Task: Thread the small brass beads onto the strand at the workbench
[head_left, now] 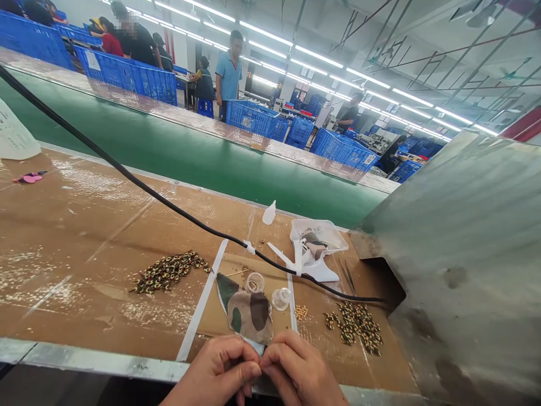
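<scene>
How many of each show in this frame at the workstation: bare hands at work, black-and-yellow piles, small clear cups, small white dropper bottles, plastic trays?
Hands: 2 (left hand, right hand)
Black-and-yellow piles: 2
Small clear cups: 2
Small white dropper bottle: 1
Plastic tray: 1
Total: 8

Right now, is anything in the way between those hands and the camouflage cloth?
Nothing visible seems to block them: the left hand and right hand are at the near edge of the camouflage cloth, where a pale bluish strip shows. The black cable runs beyond the cloth, not between.
</scene>
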{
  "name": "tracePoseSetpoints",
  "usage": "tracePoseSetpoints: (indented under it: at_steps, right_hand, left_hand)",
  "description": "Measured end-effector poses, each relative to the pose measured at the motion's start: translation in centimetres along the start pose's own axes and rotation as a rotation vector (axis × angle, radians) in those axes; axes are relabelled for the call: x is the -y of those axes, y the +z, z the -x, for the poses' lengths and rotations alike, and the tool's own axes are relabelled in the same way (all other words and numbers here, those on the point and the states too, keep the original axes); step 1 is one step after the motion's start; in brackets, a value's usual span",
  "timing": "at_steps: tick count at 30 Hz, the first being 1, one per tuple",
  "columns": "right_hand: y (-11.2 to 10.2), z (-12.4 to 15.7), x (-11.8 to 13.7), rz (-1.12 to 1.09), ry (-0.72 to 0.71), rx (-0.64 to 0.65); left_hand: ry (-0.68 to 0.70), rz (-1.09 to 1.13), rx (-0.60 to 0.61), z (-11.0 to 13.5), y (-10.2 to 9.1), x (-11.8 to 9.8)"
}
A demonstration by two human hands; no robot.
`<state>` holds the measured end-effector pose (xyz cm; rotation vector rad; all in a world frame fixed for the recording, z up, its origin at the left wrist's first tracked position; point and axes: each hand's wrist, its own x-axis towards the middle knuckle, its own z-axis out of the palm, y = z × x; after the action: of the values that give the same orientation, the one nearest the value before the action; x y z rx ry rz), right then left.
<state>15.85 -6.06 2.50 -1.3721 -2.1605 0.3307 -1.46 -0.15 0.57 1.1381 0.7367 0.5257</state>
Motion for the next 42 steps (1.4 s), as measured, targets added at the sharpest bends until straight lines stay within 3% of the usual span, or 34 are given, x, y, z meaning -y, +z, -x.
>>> tracePoseSetpoints:
  at_steps: [9, 15, 20, 32, 42]
  right_hand:
    - [-0.2, 0.0, -0.1, 0.036, 0.001, 0.034]
    - [1.0, 0.1, -0.2, -0.198, 0.247, -0.032]
    - [1.8, 0.2, -0.6, -0.316, 0.348, -0.045]
    - [2.7, 0.3, 0.0, -0.177, 0.232, -0.207]
    - [2.2, 0.3, 0.4, -0.007, 0.142, -0.2]
  left_hand:
    - [-0.051, -0.01, 0.014, -0.1, 0.2, -0.7]
    - [-0.075, 0.074, 0.007, -0.2, 0.1, -0.3]
    - [-0.072, 0.082, 0.004, -0.2, 0.1, -0.2]
    - [-0.069, 0.132, -0.023, -0.2, 0.1, 0.0]
    - [-0.065, 0.087, -0.012, -0.1, 0.2, -0.2]
